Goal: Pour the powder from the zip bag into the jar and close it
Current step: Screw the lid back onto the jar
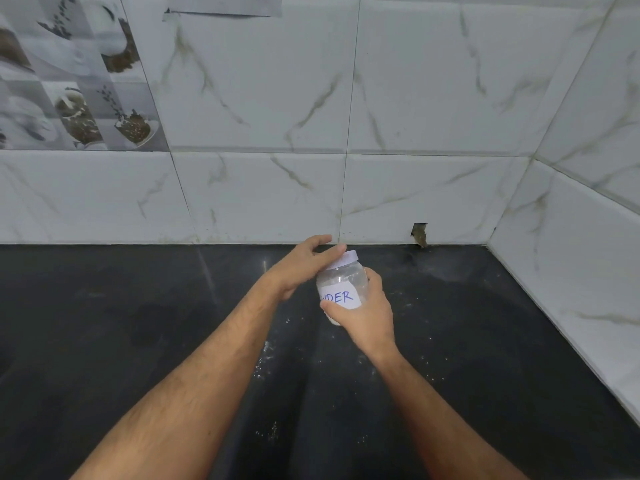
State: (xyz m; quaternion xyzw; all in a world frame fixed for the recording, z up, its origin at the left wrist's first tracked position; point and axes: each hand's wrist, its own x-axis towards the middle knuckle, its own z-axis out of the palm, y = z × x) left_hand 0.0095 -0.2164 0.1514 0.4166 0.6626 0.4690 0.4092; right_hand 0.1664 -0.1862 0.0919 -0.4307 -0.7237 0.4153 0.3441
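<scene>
Above black stone counter [138, 323]: right hand [367, 313] gripped clear plastic powder jar [343, 289]; left hand [304, 265] fingers curled on white lid [346, 258], 12 o'clock. Closing step; likely needs final twist.

Two forearms come up from the bottom edge, both bare from the frame edge to the wrist, no sleeve or cuff showing on either. Fine dark hair runs along the left forearm [194, 386], thickest on its upper side; the right forearm [436, 407] shows less hair and looks slimmer from this angle. The left hand [301, 266] is broad across the back, knuckles plain to see, nails short. The right hand [367, 315] shows the thumb side and a short thumbnail. No ring, watch, band or glove shows on either hand or wrist.
</scene>
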